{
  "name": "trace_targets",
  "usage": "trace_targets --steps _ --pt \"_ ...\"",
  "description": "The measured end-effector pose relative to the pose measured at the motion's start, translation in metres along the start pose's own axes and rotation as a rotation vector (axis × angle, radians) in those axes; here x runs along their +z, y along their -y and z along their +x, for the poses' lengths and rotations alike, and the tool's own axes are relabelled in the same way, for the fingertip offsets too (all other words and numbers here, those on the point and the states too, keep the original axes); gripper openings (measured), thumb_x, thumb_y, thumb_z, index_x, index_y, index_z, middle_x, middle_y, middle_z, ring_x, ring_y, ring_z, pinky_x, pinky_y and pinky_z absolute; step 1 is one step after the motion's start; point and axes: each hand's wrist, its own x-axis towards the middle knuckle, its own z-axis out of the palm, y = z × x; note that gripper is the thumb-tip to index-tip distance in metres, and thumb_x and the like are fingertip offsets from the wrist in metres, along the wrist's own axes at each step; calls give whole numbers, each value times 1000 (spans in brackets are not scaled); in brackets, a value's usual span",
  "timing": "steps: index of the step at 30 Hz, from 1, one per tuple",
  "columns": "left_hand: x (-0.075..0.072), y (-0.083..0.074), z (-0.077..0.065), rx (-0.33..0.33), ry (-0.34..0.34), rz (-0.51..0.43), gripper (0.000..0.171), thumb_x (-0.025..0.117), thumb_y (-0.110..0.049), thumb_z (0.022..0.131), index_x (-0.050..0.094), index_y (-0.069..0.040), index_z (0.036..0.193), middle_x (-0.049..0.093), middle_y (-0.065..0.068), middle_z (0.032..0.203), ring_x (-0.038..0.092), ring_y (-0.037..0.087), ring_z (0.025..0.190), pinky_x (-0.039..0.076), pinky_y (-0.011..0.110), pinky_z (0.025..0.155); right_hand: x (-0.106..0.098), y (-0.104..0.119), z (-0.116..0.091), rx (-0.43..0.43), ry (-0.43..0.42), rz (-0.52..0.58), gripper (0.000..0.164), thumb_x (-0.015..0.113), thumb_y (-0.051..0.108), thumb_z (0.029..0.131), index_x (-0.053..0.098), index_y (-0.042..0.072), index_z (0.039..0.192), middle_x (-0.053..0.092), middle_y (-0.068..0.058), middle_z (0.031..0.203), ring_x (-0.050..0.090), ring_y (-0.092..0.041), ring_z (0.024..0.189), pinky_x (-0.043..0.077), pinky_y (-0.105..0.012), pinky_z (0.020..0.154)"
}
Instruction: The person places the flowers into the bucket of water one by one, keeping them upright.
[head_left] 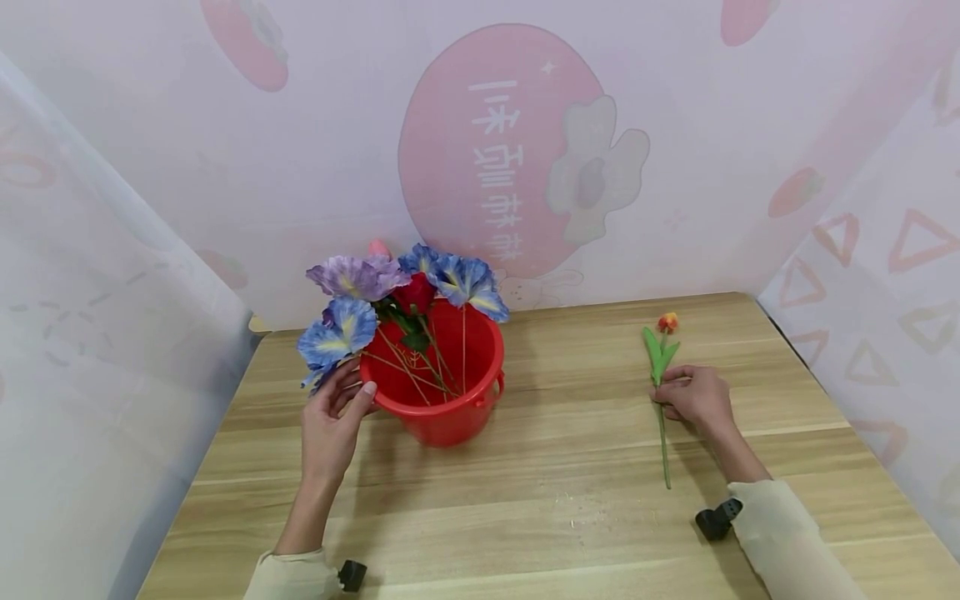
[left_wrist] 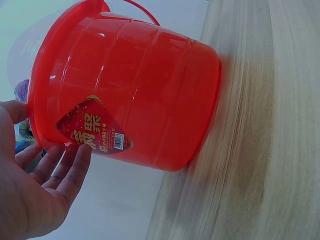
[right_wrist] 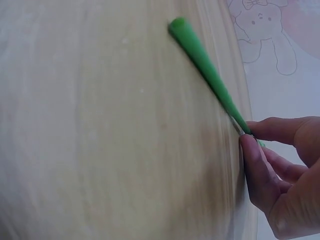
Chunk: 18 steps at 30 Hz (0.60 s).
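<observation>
A red bucket (head_left: 442, 429) stands upright on the table with several artificial flowers in it: blue ones (head_left: 468, 282), a purple one (head_left: 356, 277) and a red rose (head_left: 416, 293). My left hand (head_left: 333, 425) holds the bucket's left rim, thumb on the edge and fingers against the outer wall. In the left wrist view, a diamond label (left_wrist: 95, 127) shows beside the left hand's fingertips (left_wrist: 75, 167). Over on the right, my right hand (head_left: 697, 396) pinches the green stem of an orange-red artificial tulip (head_left: 664, 442) between thumb and forefinger. The right wrist view shows the stem's thick lower end.
The wood-grain table (head_left: 555, 500) carries small glittery specks (head_left: 572, 523) near its middle. Pale printed sheets (head_left: 337, 167) enclose the back and both sides. The bucket's thin handle (left_wrist: 145, 10) shows in the left wrist view.
</observation>
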Motion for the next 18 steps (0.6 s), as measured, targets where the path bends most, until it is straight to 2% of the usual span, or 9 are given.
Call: trace_targets --steps 7,18 --pt "0 0 0 -6 2 10 45 72 -13 104 63 -5 147 68 22 135 76 18 109 66 25 80 1 0 -1 26 -3 14 41 78 11 95 69 -4 132 82 -11 99 76 -9 71 66 -27 64" --pt "0 1 0 -15 2 4 47 71 -13 104 62 -2 148 69 16 131 76 19 109 67 25 80 -1 6 -8 11 2 1 42 71 12 97 70 -3 136 78 -18 115 74 -8 78 67 -28 67"
